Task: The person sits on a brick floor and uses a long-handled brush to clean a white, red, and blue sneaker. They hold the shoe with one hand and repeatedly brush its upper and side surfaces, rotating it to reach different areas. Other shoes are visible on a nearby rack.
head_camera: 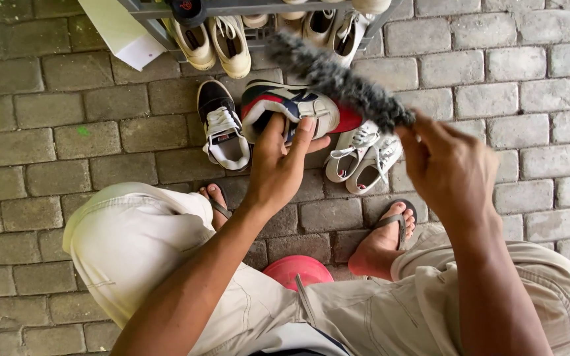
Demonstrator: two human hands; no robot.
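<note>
Head view: left hand (pixel 278 168) clamped around a white, red and navy leather sneaker (pixel 295 109), lifted above the grey paving bricks (pixel 87 125), just beside a black-and-white sneaker (pixel 222 132). Right hand (pixel 446 168) pinching the end of a long fuzzy grey-black brush (pixel 338 79), bristles touching the held sneaker's red heel; pair of small white lace-up shoes (pixel 364 155) below.

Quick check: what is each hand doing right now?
Left hand: shut on the sneaker.
Right hand: shut on the brush.

Grey paving stones (pixel 67 112) bear a black-and-white sneaker (pixel 222 135) and white sneakers (pixel 364 157).
</note>
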